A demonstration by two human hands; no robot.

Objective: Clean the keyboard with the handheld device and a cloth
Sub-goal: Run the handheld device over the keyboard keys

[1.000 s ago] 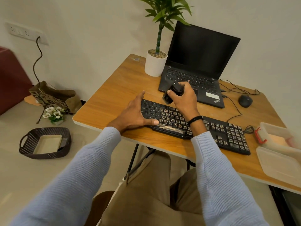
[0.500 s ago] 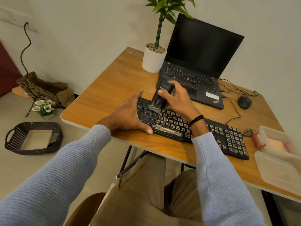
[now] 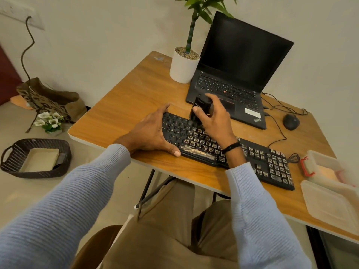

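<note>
Lest the keyboard slide, seemingly, its left end is braced by the left hand, fingers spread; the handheld device is clamped in the right hand over its keys.

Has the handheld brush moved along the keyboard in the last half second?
Yes. The handheld brush has shifted slightly right along the keyboard, away from its left end, and stands more upright.
</note>
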